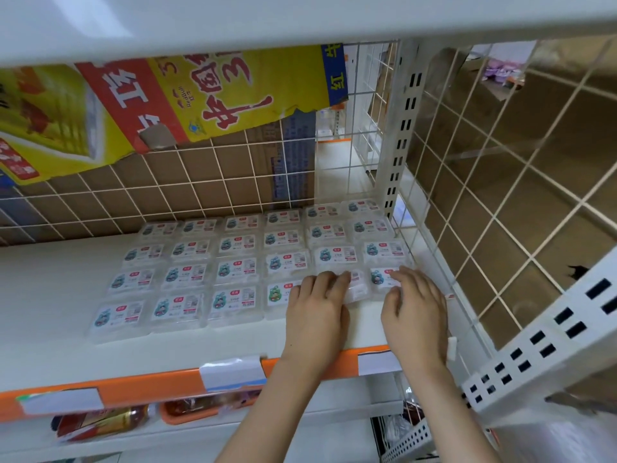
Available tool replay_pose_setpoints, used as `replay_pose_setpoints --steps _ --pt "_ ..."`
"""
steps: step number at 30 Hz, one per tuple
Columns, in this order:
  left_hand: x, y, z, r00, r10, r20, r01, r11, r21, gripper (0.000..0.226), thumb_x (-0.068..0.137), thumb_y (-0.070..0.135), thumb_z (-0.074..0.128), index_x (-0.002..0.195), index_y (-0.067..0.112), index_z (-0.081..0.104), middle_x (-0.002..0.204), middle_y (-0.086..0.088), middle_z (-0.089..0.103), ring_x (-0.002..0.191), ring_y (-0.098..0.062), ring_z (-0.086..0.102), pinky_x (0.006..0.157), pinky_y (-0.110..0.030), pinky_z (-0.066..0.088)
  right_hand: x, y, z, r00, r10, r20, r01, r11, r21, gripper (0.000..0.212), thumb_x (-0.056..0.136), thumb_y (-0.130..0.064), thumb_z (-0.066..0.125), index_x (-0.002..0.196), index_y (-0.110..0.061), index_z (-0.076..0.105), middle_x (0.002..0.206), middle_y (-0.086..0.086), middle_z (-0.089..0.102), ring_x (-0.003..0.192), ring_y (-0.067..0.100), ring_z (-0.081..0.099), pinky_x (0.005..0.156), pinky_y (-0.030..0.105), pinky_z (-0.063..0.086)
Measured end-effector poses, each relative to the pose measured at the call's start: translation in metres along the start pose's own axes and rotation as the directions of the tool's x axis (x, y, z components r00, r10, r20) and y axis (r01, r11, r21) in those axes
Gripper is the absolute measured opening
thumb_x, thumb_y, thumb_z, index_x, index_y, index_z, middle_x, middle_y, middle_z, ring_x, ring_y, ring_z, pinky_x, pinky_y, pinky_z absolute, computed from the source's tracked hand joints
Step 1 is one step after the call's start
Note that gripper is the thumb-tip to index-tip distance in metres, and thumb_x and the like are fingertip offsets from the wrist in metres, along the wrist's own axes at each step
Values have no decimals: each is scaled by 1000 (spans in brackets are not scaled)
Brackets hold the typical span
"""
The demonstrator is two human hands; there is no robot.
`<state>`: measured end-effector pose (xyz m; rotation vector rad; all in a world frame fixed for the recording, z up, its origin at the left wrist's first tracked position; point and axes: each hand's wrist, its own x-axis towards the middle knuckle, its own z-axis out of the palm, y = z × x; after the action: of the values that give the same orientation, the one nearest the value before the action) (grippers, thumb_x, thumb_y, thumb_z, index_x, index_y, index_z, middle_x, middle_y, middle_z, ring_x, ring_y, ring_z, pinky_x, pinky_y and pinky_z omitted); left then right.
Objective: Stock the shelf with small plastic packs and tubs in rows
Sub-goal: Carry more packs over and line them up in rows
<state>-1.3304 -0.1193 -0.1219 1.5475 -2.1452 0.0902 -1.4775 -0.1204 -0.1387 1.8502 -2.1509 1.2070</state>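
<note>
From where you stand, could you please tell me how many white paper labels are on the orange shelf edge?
3 labels: one at the left end, one mid-edge, one toward the right; forearms crossing the edge could hide another.

Packs (pixel 233 262) in rows on shelf (pixel 50 295), right.

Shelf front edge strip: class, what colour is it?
Orange, seen in the head view on the shelf edge strip, partly covered by pale labels.
</note>
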Motion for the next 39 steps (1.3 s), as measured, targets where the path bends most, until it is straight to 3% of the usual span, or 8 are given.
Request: replay_pose_setpoints --steps 3,7,12,14,16,24,32,39 --pt "5 0 1 1000 -27 -1 27 998 60 57 51 11 75 108 18 69 97 -4 66 80 -26 59 66 -30 45 0 0 0 1000 -7 -1 7 1000 6 45 84 -20 29 99 -4 68 109 10 67 110 30 58 96 42 45" --pt "7 -1 5 1000 -24 -19 26 995 97 46 63 13 55 107 18 69 97 -3 65 79 -26 60 68 -32 40 0 0 1 1000 -1 2 1 1000 1 46 84 -20 29 97 -4 69 108 10 68 108 29 58 97 39 43" --pt "2 5 10 998 -39 45 32 988 149 42 52 17 82 92 17 71 90 -2 66 76 -25 60 66 -32 46 0 0 2 1000 0 2 0 1000 14 45 83 -19 29 98 -4 69 108 11 68 108 29 58 97 38 43" --pt "0 6 13 996 -28 84 13 984 178 42 64 42 72 96 15 71 94 -3 66 80 -25 62 75 -32 49 0 0 2 1000 -4 0 4 1000 16 46 83 -19 29 98 -3 69 107 11 68 108 30 58 96 38 43" --pt "0 6 12 989 -29 143 5 986 165 58 77 56 44 105 11 69 103 -6 66 89 -26 62 83 -36 51 0 -1 1 1000 -6 4 6 1000 15 46 84 -20 29 98 -3 69 107 12 68 108 30 58 97 39 43" --pt "3 -12 -10 988 21 154 -25 999 24 56 75 47 41 115 13 62 107 -9 66 94 -30 64 84 -41 51 -1 -3 -1 999 -30 42 30 1000 -6 45 85 -20 30 101 -4 69 109 10 67 110 30 57 98 36 40" --pt "-40 -90 -58 982 -178 67 177 984 31 54 79 43 42 112 7 65 111 -21 64 101 -42 61 82 -50 50 -6 -37 3 992 -95 82 85 990 116 27 84 -5 50 106 -1 65 111 14 65 106 31 58 96 45 46" --pt "-80 -155 -84 957 -276 88 273 961 42 54 80 43 42 120 12 59 114 -15 63 100 -38 61 76 -47 52 -38 -117 42 979 -161 124 132 967 217 30 82 -11 47 105 -5 66 106 9 67 99 27 60 90 35 47"
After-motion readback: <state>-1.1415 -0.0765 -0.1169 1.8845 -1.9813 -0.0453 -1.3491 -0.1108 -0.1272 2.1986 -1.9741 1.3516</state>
